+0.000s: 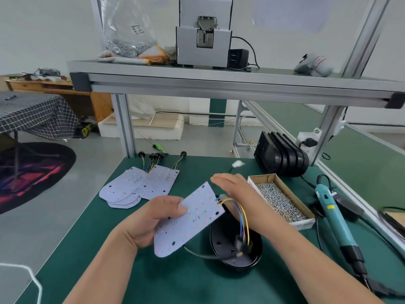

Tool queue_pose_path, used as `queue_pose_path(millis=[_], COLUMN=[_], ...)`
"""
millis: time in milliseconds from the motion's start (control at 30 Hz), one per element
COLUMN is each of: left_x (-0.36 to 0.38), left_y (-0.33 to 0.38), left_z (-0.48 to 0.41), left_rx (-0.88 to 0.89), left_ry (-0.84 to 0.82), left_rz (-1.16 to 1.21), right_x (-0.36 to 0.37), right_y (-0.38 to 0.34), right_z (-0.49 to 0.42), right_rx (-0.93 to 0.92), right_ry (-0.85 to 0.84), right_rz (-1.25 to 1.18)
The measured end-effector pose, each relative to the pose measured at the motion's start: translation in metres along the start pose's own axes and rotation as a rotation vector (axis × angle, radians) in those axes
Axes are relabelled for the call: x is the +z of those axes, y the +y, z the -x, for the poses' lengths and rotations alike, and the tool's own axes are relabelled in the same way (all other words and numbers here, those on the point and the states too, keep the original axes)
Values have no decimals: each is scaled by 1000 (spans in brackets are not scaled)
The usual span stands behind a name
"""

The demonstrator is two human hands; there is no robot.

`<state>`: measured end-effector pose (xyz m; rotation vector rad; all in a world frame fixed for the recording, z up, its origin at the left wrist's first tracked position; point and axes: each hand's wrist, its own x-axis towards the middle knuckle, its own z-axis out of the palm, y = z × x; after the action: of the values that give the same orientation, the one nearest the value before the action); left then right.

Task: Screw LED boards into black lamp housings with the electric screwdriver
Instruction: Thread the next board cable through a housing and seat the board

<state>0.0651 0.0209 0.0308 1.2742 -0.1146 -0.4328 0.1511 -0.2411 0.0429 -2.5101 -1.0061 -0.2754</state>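
My left hand (151, 218) pinches a pale LED board (190, 222) by its left edge and holds it tilted above the table. Coloured wires (241, 218) run from the board's far corner down into an open black lamp housing (252, 257) that lies on the green mat just below. My right hand (232, 187) hovers behind the board with its fingers straight and together, holding nothing. The teal electric screwdriver (335, 218) lies on the mat at the right, untouched.
A cardboard box of screws (280, 200) sits right of my right hand. More LED boards (140, 185) with wired plugs lie fanned at the left. Several black housings (282, 154) are stacked at the back right. A shelf overhead carries a screw feeder (203, 44).
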Motion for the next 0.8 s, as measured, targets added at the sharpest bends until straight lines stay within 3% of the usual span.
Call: queue_pose_path(millis=[67,167,433,700,800], left_x=[1,0,-4,-4,-2], left_y=[-1,-1,-2,-6,-10], left_z=[1,4,-1,-15,-20], left_rx=[-20,-5,118,244,260], left_ry=[-55,-55,124,385,452], left_rz=[-21,-24,26,202,319], right_x=[11,15,-6,-23,-28], right_y=[2,9,15,23,23], right_z=[-7,-2,3,7,8], right_rx=[19,-9,96,238,243], right_ry=[-64,-30,75,194,292], right_rz=[147,269,415,375,241])
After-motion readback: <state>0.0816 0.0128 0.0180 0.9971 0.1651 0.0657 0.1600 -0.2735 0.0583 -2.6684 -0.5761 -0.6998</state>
